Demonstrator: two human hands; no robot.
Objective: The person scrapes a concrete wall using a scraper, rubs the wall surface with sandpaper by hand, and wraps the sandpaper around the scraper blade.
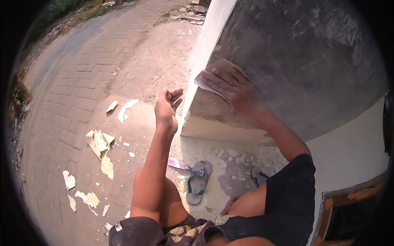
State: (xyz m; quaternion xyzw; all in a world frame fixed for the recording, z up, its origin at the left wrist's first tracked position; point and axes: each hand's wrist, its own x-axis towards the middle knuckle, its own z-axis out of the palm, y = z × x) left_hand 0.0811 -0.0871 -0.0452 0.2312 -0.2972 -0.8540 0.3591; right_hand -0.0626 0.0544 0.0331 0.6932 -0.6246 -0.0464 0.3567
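My right hand (pixel 234 88) lies with its fingers stretched over a pale sheet of sandpaper (pixel 223 64), pressing it against the dark grey wall face (pixel 295 69) close to its left corner. One edge of the sheet curls out past the corner. Beside the white side of the wall (pixel 207 45), my left hand (pixel 167 107) is raised with its fingers loosely bent and apart, holding nothing. Whether its fingertips touch the wall edge, I cannot tell.
Below stand a grey sandal with green straps (pixel 198 184) and a second sandal (pixel 257 174). Crumpled peeled scraps (pixel 98 143) and flakes litter the ground at left. A brick-paved path (pixel 69 90) runs beyond. A wooden frame (pixel 357 197) is at lower right.
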